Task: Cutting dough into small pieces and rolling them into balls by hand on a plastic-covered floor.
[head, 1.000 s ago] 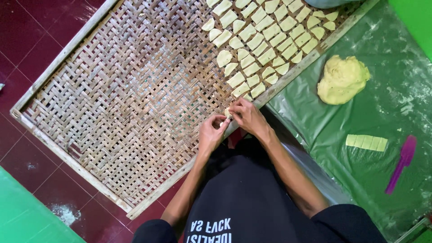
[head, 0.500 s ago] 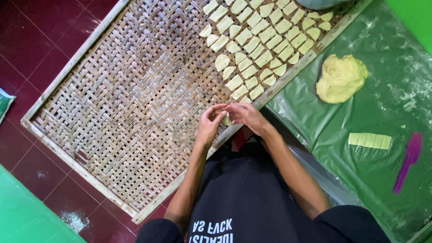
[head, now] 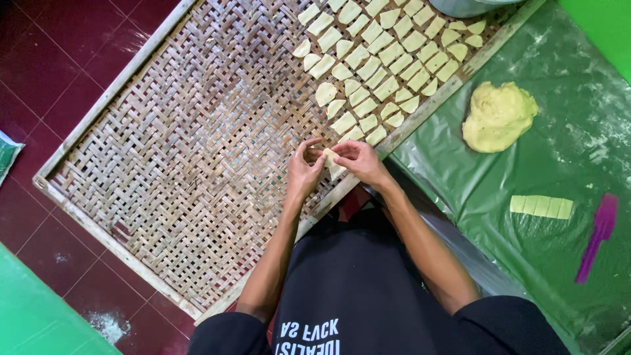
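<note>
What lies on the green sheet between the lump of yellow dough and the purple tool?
In the head view, a cut strip of dough squares lies between the dough lump and the purple tool, on the green sheet; the rest is bare, floury plastic.

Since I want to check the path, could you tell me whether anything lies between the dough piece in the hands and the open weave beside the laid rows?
Nothing visible does. Both hands, left hand and right hand, pinch the dough piece right over the woven tray, beside the laid pieces.

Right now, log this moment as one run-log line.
left hand: pinching dough piece | right hand: pinching same piece | over: woven tray | right: dough lump, cut strip
</note>
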